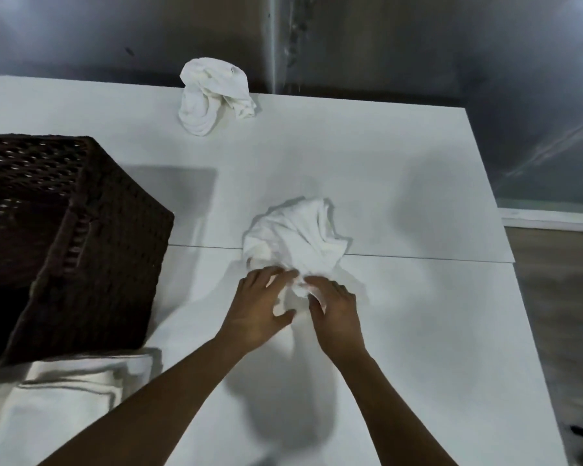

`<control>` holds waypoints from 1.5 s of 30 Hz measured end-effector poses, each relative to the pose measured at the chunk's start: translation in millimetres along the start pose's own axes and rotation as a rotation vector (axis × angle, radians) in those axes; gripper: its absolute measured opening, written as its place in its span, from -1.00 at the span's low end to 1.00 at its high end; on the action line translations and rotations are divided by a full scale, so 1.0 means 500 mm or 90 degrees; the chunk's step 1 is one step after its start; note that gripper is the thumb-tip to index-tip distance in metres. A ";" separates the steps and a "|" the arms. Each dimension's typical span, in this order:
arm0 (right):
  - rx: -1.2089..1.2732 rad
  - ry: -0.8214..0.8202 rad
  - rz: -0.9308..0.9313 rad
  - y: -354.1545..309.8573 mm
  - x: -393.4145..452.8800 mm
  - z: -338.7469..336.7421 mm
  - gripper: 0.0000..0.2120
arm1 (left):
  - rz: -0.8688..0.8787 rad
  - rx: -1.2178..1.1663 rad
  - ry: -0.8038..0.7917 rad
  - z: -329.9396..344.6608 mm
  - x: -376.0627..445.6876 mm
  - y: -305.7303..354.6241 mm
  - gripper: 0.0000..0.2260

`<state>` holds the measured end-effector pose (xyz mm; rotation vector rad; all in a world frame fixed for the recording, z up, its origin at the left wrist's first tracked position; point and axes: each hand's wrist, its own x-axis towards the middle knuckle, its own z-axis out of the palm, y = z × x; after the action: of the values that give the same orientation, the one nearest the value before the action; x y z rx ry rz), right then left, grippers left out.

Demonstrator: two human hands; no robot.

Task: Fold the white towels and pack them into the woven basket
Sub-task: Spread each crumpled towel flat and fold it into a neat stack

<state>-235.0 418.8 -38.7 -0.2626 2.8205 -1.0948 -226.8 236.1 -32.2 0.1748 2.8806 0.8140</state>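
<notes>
A crumpled white towel [295, 235] lies in the middle of the white table [401, 183]. My left hand [258, 306] and my right hand [335, 309] both pinch its near edge, close together. A second crumpled white towel [212, 95] sits at the table's far edge. The dark brown woven basket [91, 250] stands at the left; its inside is dark and I cannot tell what it holds. Folded white towels [68, 395] lie stacked at the near left, in front of the basket.
The table is made of two white panels with a seam [418, 257] running across under the towel. A grey wall rises behind it. Wooden floor [559, 297] shows past the table's right edge.
</notes>
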 end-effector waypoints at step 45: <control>0.026 0.239 -0.086 -0.557 -0.334 -0.503 -0.84 | 0.222 -0.155 0.112 -0.661 -0.381 0.294 -0.80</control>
<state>-77.3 415.5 340.7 -0.2728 3.1396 -1.3564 -84.3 163.1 343.8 0.6191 2.9163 1.2916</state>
